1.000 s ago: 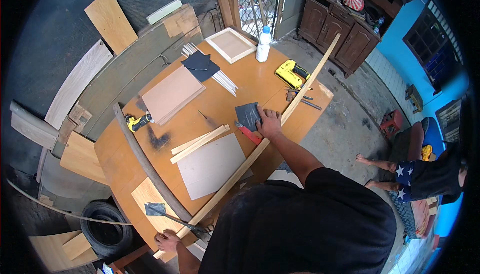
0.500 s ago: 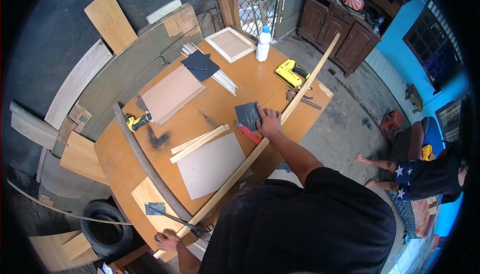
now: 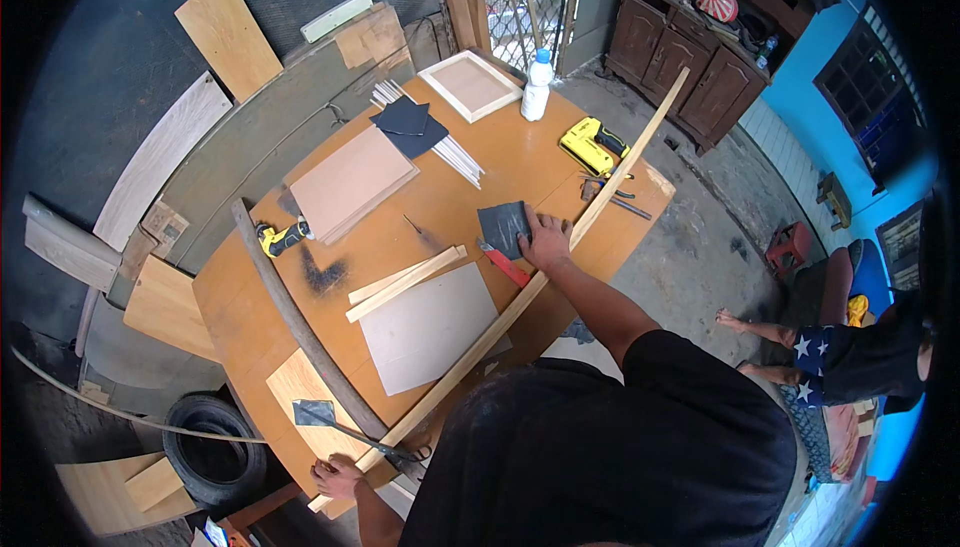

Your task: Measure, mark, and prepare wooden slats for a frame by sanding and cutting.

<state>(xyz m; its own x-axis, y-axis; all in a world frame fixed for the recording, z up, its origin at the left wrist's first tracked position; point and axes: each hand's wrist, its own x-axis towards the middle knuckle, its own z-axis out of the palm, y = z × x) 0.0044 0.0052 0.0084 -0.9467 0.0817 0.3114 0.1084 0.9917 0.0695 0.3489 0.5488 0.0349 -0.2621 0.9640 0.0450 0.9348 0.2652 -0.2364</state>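
A long thin wooden strip (image 3: 600,197) lies diagonally across the orange-brown table (image 3: 520,162), from the near left corner to beyond the far right edge. My left hand (image 3: 335,475) grips the strip's near end at the table's corner. Further along it, my right hand (image 3: 546,243) presses on a dark sandpaper sheet (image 3: 500,225) right beside the strip. A red-handled tool (image 3: 505,266) lies just under that hand.
On the table are a grey panel (image 3: 430,327), two loose slats (image 3: 405,282), plywood sheets (image 3: 350,182), a yellow drill (image 3: 590,144), a white bottle (image 3: 538,87), a framed panel (image 3: 470,84) and a trowel (image 3: 325,414). A tyre (image 3: 215,447) lies at the left; another person (image 3: 840,357) sits at the right.
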